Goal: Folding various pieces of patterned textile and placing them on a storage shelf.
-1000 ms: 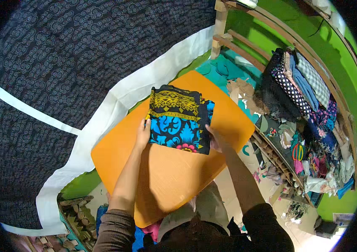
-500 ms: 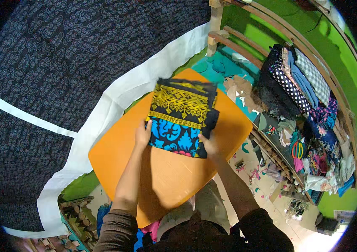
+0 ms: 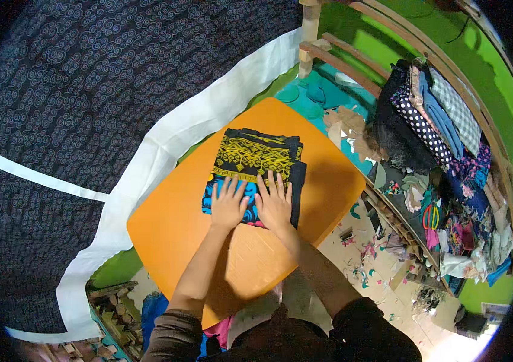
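A large dark patterned cloth (image 3: 87,90) with a white border fills the upper left, hanging behind the orange worktop (image 3: 172,229). To the right, wooden shelves (image 3: 449,120) carry stacked fabrics, with paper scraps (image 3: 383,265) littering the floor below. On the worktop's far half lies a folded cloth (image 3: 256,157), black with yellow and blue patterns. The left hand (image 3: 229,202) and the right hand (image 3: 274,202) rest side by side, flat and unclenched, fingers spread, pressing on the near edge of the folded cloth, grasping nothing.
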{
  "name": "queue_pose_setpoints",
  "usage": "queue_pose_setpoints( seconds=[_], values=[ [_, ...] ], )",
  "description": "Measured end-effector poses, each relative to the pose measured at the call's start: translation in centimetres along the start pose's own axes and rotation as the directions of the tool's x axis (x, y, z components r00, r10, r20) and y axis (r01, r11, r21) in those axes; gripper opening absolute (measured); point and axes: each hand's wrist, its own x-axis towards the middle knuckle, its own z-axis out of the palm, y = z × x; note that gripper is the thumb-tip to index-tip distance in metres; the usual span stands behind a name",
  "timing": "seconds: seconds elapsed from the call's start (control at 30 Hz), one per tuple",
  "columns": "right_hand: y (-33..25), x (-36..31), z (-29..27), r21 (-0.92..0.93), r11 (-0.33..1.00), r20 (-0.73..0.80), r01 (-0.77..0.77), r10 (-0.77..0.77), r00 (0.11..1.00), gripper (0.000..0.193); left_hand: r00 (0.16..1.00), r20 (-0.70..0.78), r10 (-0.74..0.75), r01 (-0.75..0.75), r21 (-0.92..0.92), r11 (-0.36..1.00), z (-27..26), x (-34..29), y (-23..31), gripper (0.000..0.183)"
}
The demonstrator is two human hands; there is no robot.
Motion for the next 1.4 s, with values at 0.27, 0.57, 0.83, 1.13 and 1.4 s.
queue_pose_setpoints(
  seconds=[0.27,0.57,0.83,1.13,1.4],
  values=[
    [3.7,-1.2,2.0,-0.037,0.995,-0.015,-0.090,0.090,0.996,0.048,0.981,0.029,-0.192,0.192,-0.018,0.981,1.4,-1.1,-3.7,0.046],
    [6.6,-2.2,2.5,0.788,0.398,0.211,-0.470,0.543,0.813,0.069,0.833,0.087,-0.547,0.525,-0.439,0.729,1.4,0.0,-5.1,0.060],
    [7.8,-3.3,-7.6,0.452,0.248,0.742,-0.857,0.428,0.515,0.046,0.551,0.788,-0.274,0.830,-0.553,0.080,-2.0,-3.1,-2.5,0.055],
    [13.0,-9.1,-10.1,0.698,-0.428,0.701,-0.574,0.242,0.671,0.039,0.608,0.794,0.019,0.780,-0.593,-0.202,-5.8,-0.3,4.5,0.051],
    [22.2,-11.0,-17.4,0.807,-0.447,0.513,-0.385,0.212,0.832,0.041,0.825,0.490,0.280,0.529,-0.845,-0.081,-9.7,7.8,14.3,0.063]
  ],
)
